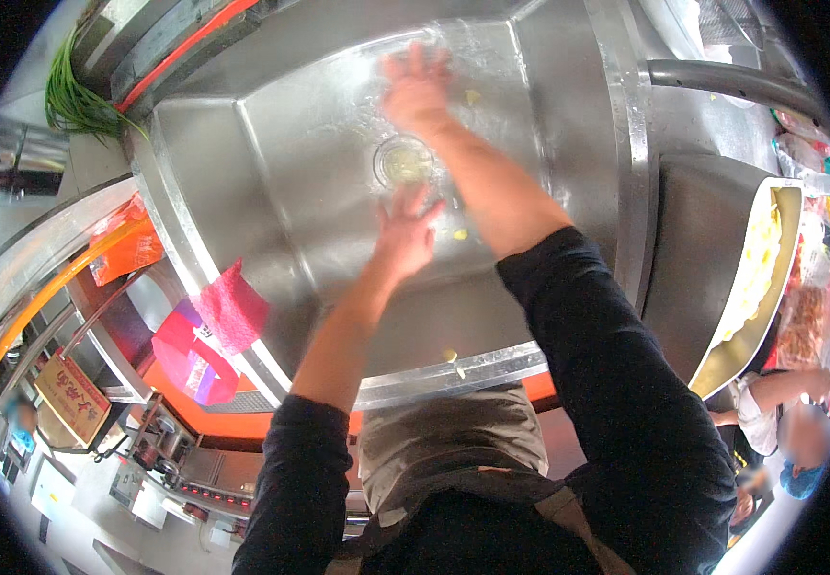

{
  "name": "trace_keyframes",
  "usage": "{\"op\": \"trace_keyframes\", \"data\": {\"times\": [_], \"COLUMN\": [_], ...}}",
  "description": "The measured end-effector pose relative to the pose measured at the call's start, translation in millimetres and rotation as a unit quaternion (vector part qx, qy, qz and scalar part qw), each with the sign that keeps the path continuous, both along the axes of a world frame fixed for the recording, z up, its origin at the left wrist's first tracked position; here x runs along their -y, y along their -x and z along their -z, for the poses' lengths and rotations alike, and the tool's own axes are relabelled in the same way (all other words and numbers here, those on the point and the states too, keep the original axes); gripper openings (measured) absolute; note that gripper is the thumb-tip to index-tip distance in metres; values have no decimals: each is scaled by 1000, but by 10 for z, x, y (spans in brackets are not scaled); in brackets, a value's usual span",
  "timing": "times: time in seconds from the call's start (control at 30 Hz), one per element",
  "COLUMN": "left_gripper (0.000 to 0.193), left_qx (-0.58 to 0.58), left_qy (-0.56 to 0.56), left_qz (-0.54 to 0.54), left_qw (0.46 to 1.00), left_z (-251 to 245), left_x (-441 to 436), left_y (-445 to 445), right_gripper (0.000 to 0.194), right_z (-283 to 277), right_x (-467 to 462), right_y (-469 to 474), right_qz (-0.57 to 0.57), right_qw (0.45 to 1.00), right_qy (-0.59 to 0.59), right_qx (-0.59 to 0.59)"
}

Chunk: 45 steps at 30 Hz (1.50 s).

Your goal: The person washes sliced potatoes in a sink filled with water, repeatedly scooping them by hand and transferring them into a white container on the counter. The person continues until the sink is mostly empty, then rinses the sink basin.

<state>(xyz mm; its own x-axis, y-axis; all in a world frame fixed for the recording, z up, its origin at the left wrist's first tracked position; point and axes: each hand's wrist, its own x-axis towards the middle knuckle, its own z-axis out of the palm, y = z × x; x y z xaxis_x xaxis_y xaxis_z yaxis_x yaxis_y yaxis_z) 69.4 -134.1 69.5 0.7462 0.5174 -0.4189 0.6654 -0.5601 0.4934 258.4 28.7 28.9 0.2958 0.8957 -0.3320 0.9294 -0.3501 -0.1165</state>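
A wet stainless steel sink basin (328,215) lies before me. My right hand (418,86) is over the far part of its floor, blurred, with its fingers spread and nothing in them. Closer to me, my left hand (409,233) is just on the near side of the round drain (404,162), fingers apart and holding nothing. Whether either hand touches the metal I cannot tell. Pale matter covers the drain. Small yellow scraps (461,234) lie on the basin floor, and a few more rest on the front rim (451,368).
A pink cloth (235,305) hangs over the left rim. At right, a white tub (781,287) holds pale pieces of food (756,262). A dark curved pipe (734,75) reaches in at upper right. Green stalks (73,86) lie upper left. People (781,410) are at lower right.
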Motion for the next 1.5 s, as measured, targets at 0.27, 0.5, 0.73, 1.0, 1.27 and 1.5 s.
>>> {"op": "trace_keyframes", "data": {"times": [0.27, 0.5, 0.73, 1.0, 1.27, 1.5], "left_gripper": [39, 70, 36, 52, 54, 54], "left_qx": [-239, -212, 171, 45, 12, -14], "left_qy": [192, 69, 143, -17, 21, 129], "left_qz": [-294, -385, -280, -249, -169, -124], "left_qw": [905, 896, 934, 967, 985, 984], "left_z": [226, 699, 366, 161, 166, 217], "left_x": [412, -848, -787, -719, -360, -534], "left_y": [1210, 1038, -224, 220, -128, -74], "right_gripper": [35, 38, 57, 69, 86, 74], "right_z": [-134, -246, -201, -217, -206, -215], "right_x": [2202, 2297, 910, 626, 1486, 1506], "right_y": [849, -680, -245, -866, -433, 140], "right_qz": [-381, -37, 14, 66, 160, 82], "right_qw": [894, 993, 973, 995, 959, 972], "right_qy": [-114, 63, 90, -71, -23, 99], "right_qx": [-205, -91, -211, 20, -232, -198]}}
